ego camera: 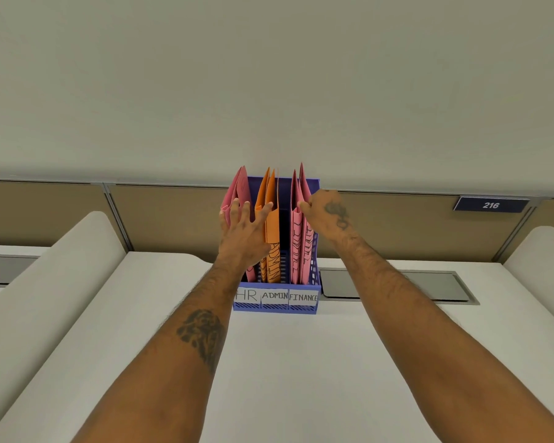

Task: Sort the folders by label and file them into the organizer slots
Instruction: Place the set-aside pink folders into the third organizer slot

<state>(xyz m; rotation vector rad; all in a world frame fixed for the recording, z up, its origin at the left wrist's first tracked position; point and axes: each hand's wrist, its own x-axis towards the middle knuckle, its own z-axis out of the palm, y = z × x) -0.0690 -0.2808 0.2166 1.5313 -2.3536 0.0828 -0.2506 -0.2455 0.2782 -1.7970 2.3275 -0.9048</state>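
Note:
A blue organizer [275, 306] stands on the white desk with three slots labelled HR, ADMIN and FINANCE. Pink folders [239, 190] stand in the HR slot, orange folders [272, 231] in ADMIN, and pink folders [298, 247] in FINANCE. My left hand [243, 230] is spread flat, fingers apart, resting against the HR and orange folders. My right hand [325, 212] touches the top edge of the FINANCE folders with curled fingers; whether it pinches one I cannot tell.
A tan partition wall [160, 215] runs behind the desk, with a "216" sign [491, 205] at the right. A grey cable flap [435, 287] lies right of the organizer. White curved dividers [55, 270] rise at both desk sides.

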